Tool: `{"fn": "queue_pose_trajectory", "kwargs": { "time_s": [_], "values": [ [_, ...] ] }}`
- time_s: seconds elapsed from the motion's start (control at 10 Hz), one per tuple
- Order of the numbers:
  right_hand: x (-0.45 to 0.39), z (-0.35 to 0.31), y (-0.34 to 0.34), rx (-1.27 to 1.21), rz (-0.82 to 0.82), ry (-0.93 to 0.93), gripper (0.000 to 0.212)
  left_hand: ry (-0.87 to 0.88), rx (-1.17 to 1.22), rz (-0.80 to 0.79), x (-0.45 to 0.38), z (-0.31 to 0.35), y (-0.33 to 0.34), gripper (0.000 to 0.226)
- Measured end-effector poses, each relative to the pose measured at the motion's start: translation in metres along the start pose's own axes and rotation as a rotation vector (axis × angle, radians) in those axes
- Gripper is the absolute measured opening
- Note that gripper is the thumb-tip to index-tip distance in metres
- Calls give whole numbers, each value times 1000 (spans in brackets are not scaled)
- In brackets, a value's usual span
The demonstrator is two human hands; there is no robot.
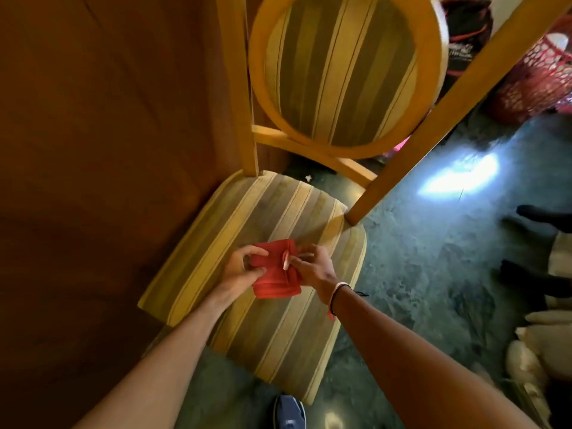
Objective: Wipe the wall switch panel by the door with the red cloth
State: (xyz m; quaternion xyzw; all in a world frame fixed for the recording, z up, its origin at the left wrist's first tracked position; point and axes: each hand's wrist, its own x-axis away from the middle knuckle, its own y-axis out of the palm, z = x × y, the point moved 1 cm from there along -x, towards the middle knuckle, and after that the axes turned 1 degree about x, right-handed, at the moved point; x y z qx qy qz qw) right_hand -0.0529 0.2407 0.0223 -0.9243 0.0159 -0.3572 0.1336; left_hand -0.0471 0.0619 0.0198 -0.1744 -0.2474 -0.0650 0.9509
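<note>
both hands (278, 267) pinch folded red cloth (276, 278) over striped chair (235, 218).

The cloth (276, 271) between the hands is plain red. Under them the chair seat (247, 305) is striped in olive green and pale yellow, and its frame (418, 131) beyond is honey-yellow wood. Left of the hands stands a dark brown wooden panel (93, 150); right, the floor (433, 274) is mottled grey-green. Far beyond on the right, a red mesh basket (535, 85).
</note>
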Motion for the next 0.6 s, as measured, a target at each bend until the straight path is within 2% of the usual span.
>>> {"fn": "queue_pose_trajectory", "kwargs": {
  "time_s": [0.1, 0.2, 0.3, 0.4, 0.5, 0.6],
  "values": [
    [-16, 20, 6, -16, -57, 44, 24, -29, -34, -7, -8, -21, 5, 37],
    [-26, 33, 14, 29, -38, 60, 19, -30, -107, 40, -12, -33, 14, 36],
    [-29, 30, 19, 208, 51, -13, 9, 40, -335, 91, -13, -35, 22, 30],
    [-28, 26, 24, 404, 136, -71, 17, 122, -489, 131, -13, -39, 21, 22],
    [-21, 19, 26, 607, 117, -104, 10, 127, -615, 85, -5, -30, 15, 30],
    [-11, 5, 24, 744, 90, -239, 18, 153, -935, 45, 2, -19, 10, 56]
  ]
}}
